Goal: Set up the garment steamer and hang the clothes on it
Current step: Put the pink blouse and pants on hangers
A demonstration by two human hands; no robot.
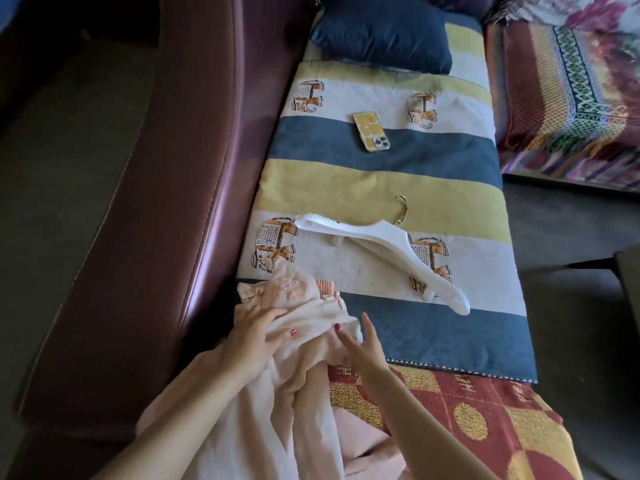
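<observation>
A pale pink garment (304, 313) with orange embroidery lies bunched on the sofa seat and trails toward me. My left hand (254, 332) grips a fold of it near the top, thumb over the cloth. My right hand (360, 344) is beside it with fingers spread and straight, its fingertips at the garment's edge. A white plastic hanger (388, 245) with a metal hook lies flat on the striped cover just beyond the garment. No steamer is in view.
A striped cover (381, 181) with elephant prints covers the seat. A phone (371, 132) in a yellow case lies further back, before a dark blue cushion (381, 32). The maroon sofa back (180, 168) runs along the left. A patterned red throw (485, 420) lies at near right.
</observation>
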